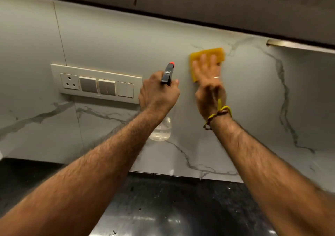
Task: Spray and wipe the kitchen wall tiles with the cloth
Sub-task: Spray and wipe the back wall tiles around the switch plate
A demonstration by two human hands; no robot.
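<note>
Wall tiles (112, 41) across most of the view, pale grey-white with dark marble veins, thin upright joints at the left; overhead cabinet (235, 5) along the top, veined likewise, a metal strip (299, 45) under its right end; dark speckled table (163, 208) below, glossy, meeting the tiles along its back edge. Switch plate (96, 82) on the tiles at the left, cream, one round-pin socket at its left end, then rocker switches in a row. Left hand (158, 95) just right of that plate, raised off the table, fingers curled round the neck of a spray bottle (162, 129); clear body hanging below the fist, black trigger head above it, red nozzle tip (171, 63) toward the tiles. Right hand (208, 79) beside it, blurred, fingers spread straight and flat, pressing a yellow cloth (206, 54) against the tiles high above the table's back edge, just under the cabinet; cloth showing above and left of the fingers; a ring on one finger; yellow and brown thread bands (220, 113) round the wrist.
</note>
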